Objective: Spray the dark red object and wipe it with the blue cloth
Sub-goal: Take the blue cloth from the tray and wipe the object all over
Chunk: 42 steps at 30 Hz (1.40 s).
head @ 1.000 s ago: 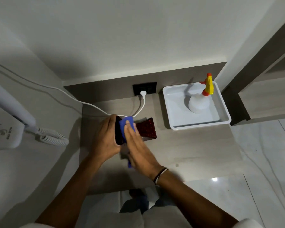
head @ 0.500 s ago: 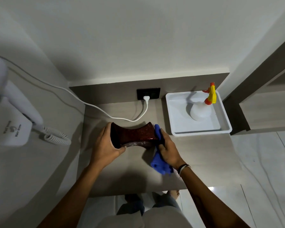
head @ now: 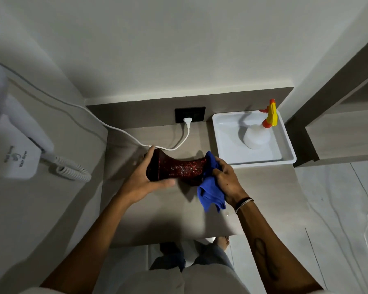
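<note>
Two bare hands meet at the centre of the frame over a grey desk (head: pixel 157 219). The left hand (head: pixel 143 181) clasps the wider left end of the dark red object (head: pixel 176 168), a glittery waisted piece held sideways just above the desk, thumb under it and fingers (head: pixel 150 151) curled over its far edge. The right hand (head: pixel 226 179) bunches the blue cloth (head: pixel 210 194) in closed fingers and presses it against the object's right end, the loose cloth hanging down toward the lower right. At the upper right of the desk a white tray (head: pixel 223 141) holds a spray bottle (head: pixel 256 136) with a yellow and orange head. A white cable (head: pixel 119 130) runs from a wall socket (head: pixel 189 114) toward a hair dryer (head: pixel 15 149) mounted at the left edge.
</note>
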Each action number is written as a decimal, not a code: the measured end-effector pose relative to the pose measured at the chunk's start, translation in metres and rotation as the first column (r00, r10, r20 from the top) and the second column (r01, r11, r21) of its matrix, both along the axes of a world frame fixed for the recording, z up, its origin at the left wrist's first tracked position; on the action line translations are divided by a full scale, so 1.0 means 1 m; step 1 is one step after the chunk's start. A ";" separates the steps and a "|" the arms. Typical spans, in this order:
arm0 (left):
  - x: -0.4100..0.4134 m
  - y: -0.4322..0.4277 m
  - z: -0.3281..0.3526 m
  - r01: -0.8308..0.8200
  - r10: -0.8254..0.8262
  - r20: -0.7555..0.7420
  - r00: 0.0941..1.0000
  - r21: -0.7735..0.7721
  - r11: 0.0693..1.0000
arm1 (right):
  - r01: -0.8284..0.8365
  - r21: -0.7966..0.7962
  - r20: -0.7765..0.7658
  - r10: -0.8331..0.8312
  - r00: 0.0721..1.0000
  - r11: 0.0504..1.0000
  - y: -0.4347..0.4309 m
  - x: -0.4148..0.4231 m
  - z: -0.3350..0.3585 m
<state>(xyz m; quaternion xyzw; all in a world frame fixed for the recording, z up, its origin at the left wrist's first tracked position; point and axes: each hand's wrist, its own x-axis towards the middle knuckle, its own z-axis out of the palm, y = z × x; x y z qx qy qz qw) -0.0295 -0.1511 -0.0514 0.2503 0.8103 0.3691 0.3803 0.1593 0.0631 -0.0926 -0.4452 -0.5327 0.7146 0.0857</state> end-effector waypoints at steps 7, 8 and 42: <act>0.012 0.001 -0.004 0.013 0.001 -0.432 0.902 0.029 1.000 | -0.251 0.585 0.237 0.134 0.962 0.771 -0.040 -0.002 0.021; 0.014 0.002 -0.004 -0.004 0.025 -0.440 0.898 0.048 0.999 | -0.274 0.652 0.221 0.168 0.961 0.707 -0.054 -0.003 0.027; 0.023 0.018 0.036 -0.060 -0.042 -0.532 0.846 -0.172 0.983 | -0.428 0.792 0.126 0.570 0.812 0.435 -0.109 -0.028 -0.001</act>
